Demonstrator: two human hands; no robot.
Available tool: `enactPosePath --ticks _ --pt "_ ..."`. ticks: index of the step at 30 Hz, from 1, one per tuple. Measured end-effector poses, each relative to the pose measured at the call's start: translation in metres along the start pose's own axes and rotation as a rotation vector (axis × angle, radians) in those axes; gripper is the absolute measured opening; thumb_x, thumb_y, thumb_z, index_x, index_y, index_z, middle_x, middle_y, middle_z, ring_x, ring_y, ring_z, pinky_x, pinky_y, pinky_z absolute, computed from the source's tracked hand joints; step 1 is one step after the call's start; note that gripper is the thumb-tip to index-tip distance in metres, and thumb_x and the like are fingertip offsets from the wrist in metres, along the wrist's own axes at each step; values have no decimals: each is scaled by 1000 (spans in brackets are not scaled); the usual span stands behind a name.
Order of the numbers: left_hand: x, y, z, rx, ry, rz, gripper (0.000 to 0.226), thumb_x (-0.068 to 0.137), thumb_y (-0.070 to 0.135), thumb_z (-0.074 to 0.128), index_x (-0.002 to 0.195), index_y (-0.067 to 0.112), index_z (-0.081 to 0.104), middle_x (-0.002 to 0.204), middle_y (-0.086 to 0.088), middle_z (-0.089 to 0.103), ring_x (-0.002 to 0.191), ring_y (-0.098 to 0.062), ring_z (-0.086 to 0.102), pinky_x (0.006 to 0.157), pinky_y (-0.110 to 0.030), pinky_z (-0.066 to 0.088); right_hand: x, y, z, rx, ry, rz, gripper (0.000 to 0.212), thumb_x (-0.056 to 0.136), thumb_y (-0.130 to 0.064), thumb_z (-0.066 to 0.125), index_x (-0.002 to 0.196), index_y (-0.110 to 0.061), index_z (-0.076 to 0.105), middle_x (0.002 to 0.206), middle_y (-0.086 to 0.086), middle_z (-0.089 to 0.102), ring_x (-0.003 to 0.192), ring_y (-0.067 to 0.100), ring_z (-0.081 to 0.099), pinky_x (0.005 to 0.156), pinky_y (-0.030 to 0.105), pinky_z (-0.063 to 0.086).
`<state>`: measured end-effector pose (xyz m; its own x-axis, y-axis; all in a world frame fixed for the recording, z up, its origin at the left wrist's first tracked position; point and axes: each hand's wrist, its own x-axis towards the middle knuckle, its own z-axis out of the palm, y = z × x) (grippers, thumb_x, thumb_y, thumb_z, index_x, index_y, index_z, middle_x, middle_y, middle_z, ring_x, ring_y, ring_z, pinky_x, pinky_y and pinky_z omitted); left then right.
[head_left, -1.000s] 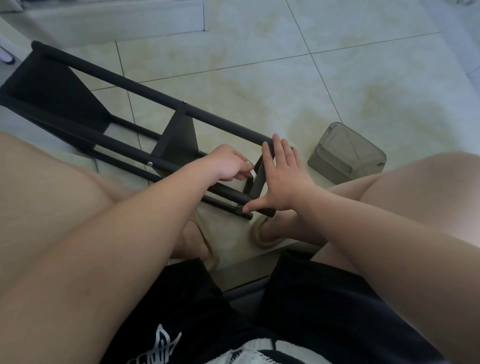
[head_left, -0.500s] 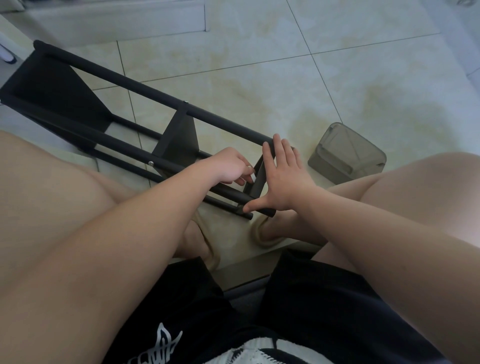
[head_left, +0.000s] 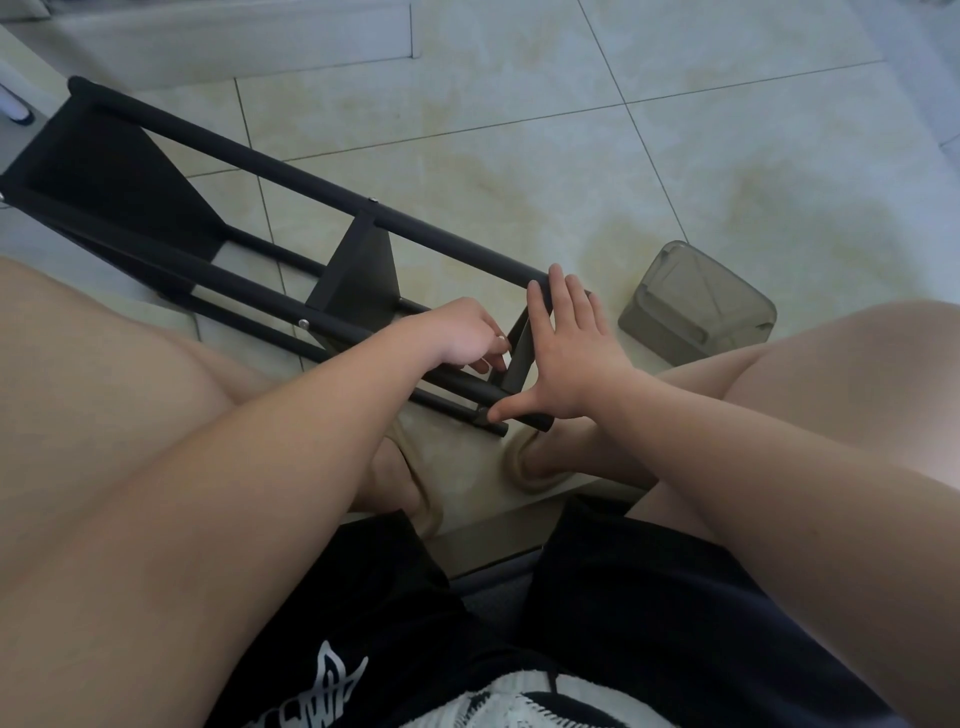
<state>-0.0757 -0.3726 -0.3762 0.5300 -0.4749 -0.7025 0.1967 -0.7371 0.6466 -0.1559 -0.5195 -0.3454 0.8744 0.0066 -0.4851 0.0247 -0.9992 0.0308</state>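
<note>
Rack (head_left: 291, 173) looks stiff, light; grab its rails (head_left: 249, 299). Right hand (head_left: 571, 358) flat against its end; left hand (head_left: 462, 332) curled, grip hidden.

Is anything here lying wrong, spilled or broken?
The black rack lies on its side on the tiles, its end steadied by the flat right hand. The grey box beside it looks tipped over. Yellowish stains mark the tiles. Nothing looks broken.

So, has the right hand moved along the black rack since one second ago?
No. The right hand keeps pressing the same end of the black rack, equally near the grey container.
</note>
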Motion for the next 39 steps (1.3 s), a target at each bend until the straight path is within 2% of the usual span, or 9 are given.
enactPosePath --ticks 7,14,20,26,32,39 --pt "0 1 -3 -103 -4 -45 19 101 29 56 90 21 70 78 13 77 83 -6 73 87 -34 52 -1 -1 0 4 -2 -1 160 47 -104 47 158 -9 -19 163 18 -29 152 36 -24 124 50 -9" --pt "-4 6 -3 -98 -24 -94 18 104 25 50 100 16 65 73 14 76 81 -5 71 78 -31 49 -1 -1 -1 -6 -3 -3 160 46 -105 45 158 -9 -20 163 18 -30 152 36 -24 124 50 -9" --pt "-5 6 -3 -35 -37 -85 22 104 23 47 93 18 66 72 17 75 84 -4 69 80 -31 48 -1 0 0 -7 -7 -2 160 47 -105 45 157 -10 -21 162 18 -31 152 36 -25 124 50 -10" --pt "-6 3 -6 50 -56 -35 24 104 25 48 89 24 66 75 18 75 91 -8 68 90 -36 48 -2 0 0 1 -14 -2 160 47 -104 46 157 -10 -22 162 18 -32 152 36 -25 123 50 -11" --pt "-9 -1 -10 95 -80 6 21 103 24 50 92 23 67 74 19 74 89 -5 67 80 -32 47 -1 -1 1 0 -17 4 161 45 -106 41 157 -10 -22 162 19 -32 151 36 -26 123 50 -11" --pt "-13 -1 -13 233 -88 51 25 101 20 52 84 23 70 84 11 76 94 -10 67 94 -35 47 -1 -1 2 12 -11 5 161 44 -106 41 157 -11 -22 162 18 -33 151 36 -26 123 50 -12"
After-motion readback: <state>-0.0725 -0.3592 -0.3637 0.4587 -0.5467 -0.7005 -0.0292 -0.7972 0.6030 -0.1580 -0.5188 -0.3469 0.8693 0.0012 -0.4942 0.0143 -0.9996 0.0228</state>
